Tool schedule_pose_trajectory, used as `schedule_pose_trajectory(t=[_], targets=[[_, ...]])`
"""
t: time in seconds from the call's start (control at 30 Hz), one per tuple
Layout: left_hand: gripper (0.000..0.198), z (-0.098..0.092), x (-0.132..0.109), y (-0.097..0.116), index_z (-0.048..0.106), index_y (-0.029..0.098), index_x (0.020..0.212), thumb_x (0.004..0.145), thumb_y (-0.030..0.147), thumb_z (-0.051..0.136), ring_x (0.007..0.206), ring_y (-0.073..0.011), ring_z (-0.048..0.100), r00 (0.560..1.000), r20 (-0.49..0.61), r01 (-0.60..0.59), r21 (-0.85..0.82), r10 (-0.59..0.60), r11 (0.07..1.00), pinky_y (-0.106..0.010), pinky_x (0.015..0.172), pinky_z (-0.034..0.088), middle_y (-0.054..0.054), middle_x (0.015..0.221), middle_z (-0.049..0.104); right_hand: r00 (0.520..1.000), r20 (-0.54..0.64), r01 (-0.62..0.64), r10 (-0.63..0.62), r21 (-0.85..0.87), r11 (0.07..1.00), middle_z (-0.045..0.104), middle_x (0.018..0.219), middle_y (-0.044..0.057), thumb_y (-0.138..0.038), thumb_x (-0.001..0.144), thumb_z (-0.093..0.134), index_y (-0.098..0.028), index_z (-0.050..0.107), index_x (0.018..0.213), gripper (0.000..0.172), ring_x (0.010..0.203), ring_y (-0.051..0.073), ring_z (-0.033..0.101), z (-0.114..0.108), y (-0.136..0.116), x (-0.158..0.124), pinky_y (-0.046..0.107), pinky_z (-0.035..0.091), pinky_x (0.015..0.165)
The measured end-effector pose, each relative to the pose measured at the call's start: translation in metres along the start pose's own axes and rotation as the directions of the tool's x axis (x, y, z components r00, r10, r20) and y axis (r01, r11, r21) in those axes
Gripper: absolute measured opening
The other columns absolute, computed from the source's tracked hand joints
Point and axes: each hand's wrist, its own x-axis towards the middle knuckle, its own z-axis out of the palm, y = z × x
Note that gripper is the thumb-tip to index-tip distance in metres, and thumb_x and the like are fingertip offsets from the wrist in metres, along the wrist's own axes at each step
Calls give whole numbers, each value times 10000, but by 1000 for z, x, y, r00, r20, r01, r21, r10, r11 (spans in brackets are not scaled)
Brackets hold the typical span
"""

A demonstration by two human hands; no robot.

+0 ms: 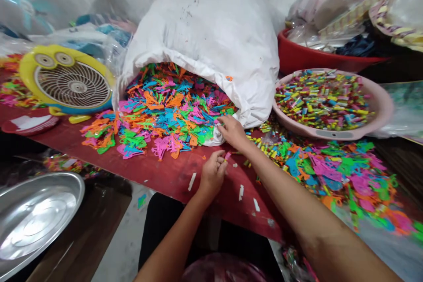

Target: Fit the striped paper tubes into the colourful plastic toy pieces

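A big white sack (211, 39) lies open on the red table (158, 174), spilling a heap of small plastic pieces (165, 105) in pink, orange, green and blue. My right hand (233, 132) reaches to the sack's lower rim and the edge of the heap, fingers curled against them. My left hand (213, 172) rests on the table just below, fingers pinched on a small pink piece (227, 156). More coloured pieces (343, 176) cover the table to my right.
A pink basin (380, 114) of small coloured tubes stands at right, a red tub (297, 55) behind it. A yellow desk fan (66, 81) stands at left. A metal bowl (33, 216) sits low at left. White scraps (191, 181) dot the table's front.
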Motion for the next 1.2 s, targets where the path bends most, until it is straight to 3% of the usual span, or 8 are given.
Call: schedule_pose_trajectory(t=[0.1, 0.2, 0.43, 0.5, 0.63, 0.77, 0.97, 1.2], targets=[[323, -6, -5, -7, 582, 164, 1152, 852, 285, 583, 607, -98, 587, 998, -4, 53, -286, -56, 957, -226, 591, 463, -20, 853, 624, 998, 8, -66, 66, -20, 998, 660, 1114, 144, -78, 795, 562, -122, 673, 1144, 369, 1019, 253, 593, 26, -3, 35, 322, 432, 885], [316, -8, -4, -1, 598, 148, 1018, 777, 338, 676, 557, -84, 568, 989, -44, 110, -437, -143, 893, -209, 556, 439, -4, 772, 627, 994, -18, -103, 104, 14, 995, 708, 953, 93, -114, 795, 578, -167, 719, 963, 226, 918, 239, 618, 36, -2, 45, 311, 445, 821], [325, -13, -2, 14, 576, 136, 928, 730, 346, 725, 492, -59, 535, 967, -115, 119, -584, -228, 803, -182, 494, 387, 8, 708, 631, 982, -132, -104, 136, 221, 970, 710, 814, 33, -237, 844, 534, -179, 698, 902, 182, 753, 178, 632, 4, 1, 0, 271, 475, 704], [328, -13, -2, 14, 572, 132, 934, 738, 350, 719, 502, -65, 550, 962, -146, 103, -591, -232, 800, -185, 500, 395, -1, 715, 644, 968, -65, -186, 243, 464, 866, 681, 694, 14, -313, 837, 570, -171, 682, 907, 193, 620, 159, 612, -8, -2, -25, 251, 465, 580], [348, -11, -3, 13, 573, 123, 961, 752, 366, 708, 509, -88, 572, 953, -188, 78, -606, -238, 792, -192, 500, 404, 14, 634, 623, 885, 270, -420, 380, 817, 395, 658, 591, -3, -404, 748, 709, -159, 663, 916, 300, 461, 116, 559, -18, -12, -74, 201, 406, 423], [370, -8, -5, 14, 579, 116, 977, 742, 364, 720, 467, -80, 542, 947, -183, 102, -609, -265, 786, -181, 473, 373, 35, 569, 600, 854, 342, -457, 393, 854, 250, 662, 590, 8, -412, 699, 774, -146, 664, 875, 338, 480, 109, 587, -15, -22, -105, 183, 438, 426], [394, -13, -10, 17, 608, 115, 953, 701, 378, 759, 405, -57, 470, 938, -170, 147, -596, -303, 789, -169, 428, 294, 53, 507, 571, 874, 335, -446, 351, 840, 310, 665, 651, 21, -494, 789, 704, -154, 660, 891, 358, 512, 111, 604, -23, -26, -117, 194, 449, 446], [378, -18, -13, 15, 629, 132, 894, 648, 364, 799, 433, -51, 482, 969, -41, 187, -529, -245, 828, -179, 444, 352, 39, 594, 607, 933, 197, -345, 302, 730, 589, 695, 979, 47, -473, 855, 642, -225, 613, 1190, 419, 688, 138, 646, -59, -3, -100, 234, 493, 537]])
